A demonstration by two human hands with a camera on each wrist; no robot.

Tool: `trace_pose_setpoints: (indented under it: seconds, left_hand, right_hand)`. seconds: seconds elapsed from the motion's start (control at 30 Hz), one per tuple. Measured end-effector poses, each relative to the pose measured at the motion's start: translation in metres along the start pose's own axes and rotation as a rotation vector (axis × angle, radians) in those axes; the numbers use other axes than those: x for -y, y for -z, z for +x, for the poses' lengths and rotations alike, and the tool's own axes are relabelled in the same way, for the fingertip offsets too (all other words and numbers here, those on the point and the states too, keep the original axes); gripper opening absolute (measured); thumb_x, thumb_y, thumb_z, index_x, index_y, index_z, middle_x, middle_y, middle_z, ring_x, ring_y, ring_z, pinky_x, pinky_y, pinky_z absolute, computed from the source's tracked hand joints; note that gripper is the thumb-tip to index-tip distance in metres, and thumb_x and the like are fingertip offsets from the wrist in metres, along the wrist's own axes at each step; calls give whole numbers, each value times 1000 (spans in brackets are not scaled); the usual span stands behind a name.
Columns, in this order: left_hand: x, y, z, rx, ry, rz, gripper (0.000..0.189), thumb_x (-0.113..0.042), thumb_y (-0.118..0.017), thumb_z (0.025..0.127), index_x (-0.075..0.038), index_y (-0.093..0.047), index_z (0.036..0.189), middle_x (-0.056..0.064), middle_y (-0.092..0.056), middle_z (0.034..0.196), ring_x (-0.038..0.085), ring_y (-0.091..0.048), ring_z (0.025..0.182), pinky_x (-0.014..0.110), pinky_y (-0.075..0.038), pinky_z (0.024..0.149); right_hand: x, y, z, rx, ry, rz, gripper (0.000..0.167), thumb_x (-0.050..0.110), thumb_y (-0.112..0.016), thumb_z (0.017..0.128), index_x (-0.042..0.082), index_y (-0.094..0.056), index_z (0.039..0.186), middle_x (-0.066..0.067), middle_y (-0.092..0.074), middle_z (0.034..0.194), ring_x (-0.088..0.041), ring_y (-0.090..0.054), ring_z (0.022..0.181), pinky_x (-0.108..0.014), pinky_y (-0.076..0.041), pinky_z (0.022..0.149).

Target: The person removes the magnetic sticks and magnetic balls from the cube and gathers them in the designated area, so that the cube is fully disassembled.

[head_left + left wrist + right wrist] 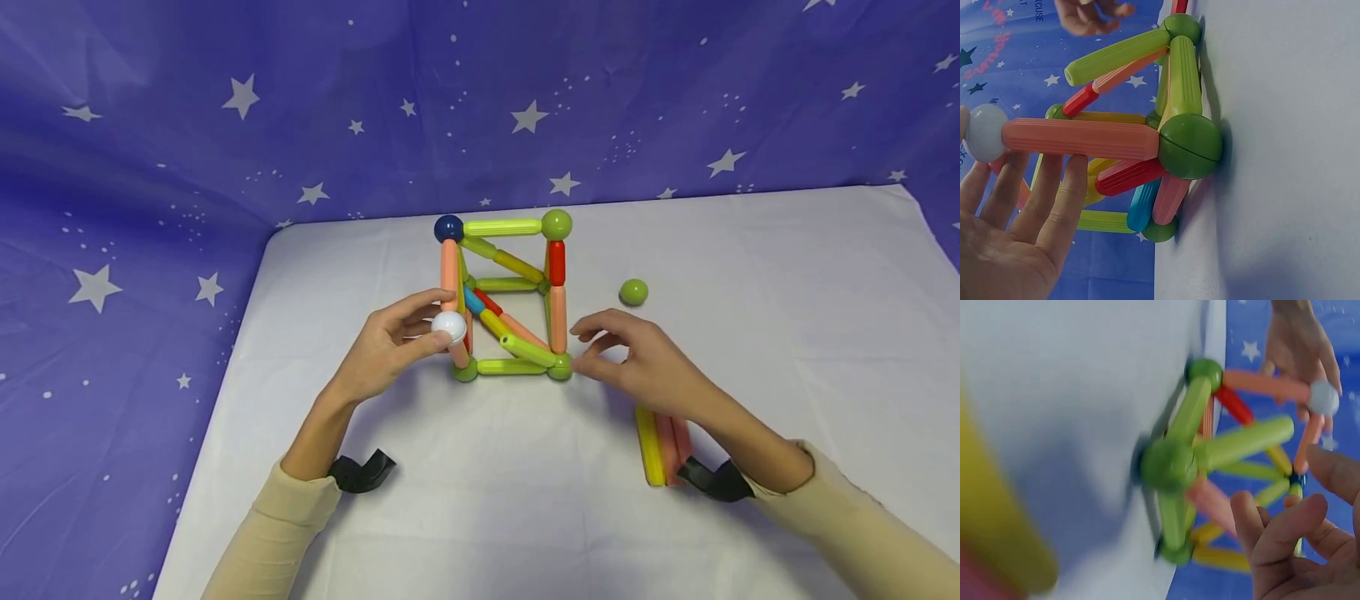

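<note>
A box-like frame of coloured magnetic rods and balls stands on the white cloth. My left hand holds the white ball at the frame's front left corner, thumb against it. The ball tops an upright pink rod, and the fingers lie behind that rod. Below, the rod meets a green ball. My right hand is just right of the front right green ball, fingers loosely bent and holding nothing. A lime rod slants up from that ball, its other end free.
A loose green ball lies right of the frame. Beneath the right forearm are a yellow rod and pink rods, side by side. A dark blue ball tops the back left corner. Behind the table hangs a star-patterned blue cloth.
</note>
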State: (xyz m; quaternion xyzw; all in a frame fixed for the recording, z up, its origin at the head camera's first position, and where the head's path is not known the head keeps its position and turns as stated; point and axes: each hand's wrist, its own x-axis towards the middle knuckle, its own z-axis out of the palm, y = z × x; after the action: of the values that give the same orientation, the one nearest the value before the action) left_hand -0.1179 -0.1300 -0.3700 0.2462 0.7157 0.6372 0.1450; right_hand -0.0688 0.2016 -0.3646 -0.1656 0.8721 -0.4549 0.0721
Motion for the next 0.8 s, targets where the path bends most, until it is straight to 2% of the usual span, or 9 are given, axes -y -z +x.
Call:
trace_pose_setpoints:
  seconds: [0.13, 0.33, 0.5, 0.8]
  left_hand:
    - [0, 0, 0, 0, -2, -6, 49, -11, -68, 94, -4, -52, 140, 17, -53, 138, 28, -64, 106, 36, -57, 85]
    - [0, 0, 0, -7, 18, -1, 49, -11, -68, 94, -5, -53, 140, 13, -54, 136, 28, -64, 106, 36, -57, 85]
    - [0, 0, 0, -10, 29, 8, 49, -11, -69, 94, -6, -53, 140, 11, -55, 134, 28, -64, 106, 36, -57, 85]
    - [-2, -1, 1, 3, 31, -14, 49, -9, -67, 94, -4, -52, 141, 16, -54, 135, 28, -64, 106, 37, -57, 85]
  right_hand:
    - [10, -17, 13, 38, 38, -9, 38, 15, -81, 84, 7, -65, 118, -5, -64, 105, -21, -63, 99, -49, -51, 86]
    - [15, -32, 26, 57, 55, -96, 42, 17, -80, 85, 8, -64, 123, -1, -64, 105, -21, -60, 93, -43, -52, 79]
    - [18, -38, 30, 87, 35, -109, 38, 17, -78, 87, 9, -66, 122, 2, -66, 106, -17, -59, 92, -39, -52, 83]
    - [17, -46, 33, 121, -2, -115, 30, 15, -76, 88, 9, -70, 117, 2, -65, 98, -17, -56, 87, -35, -49, 79]
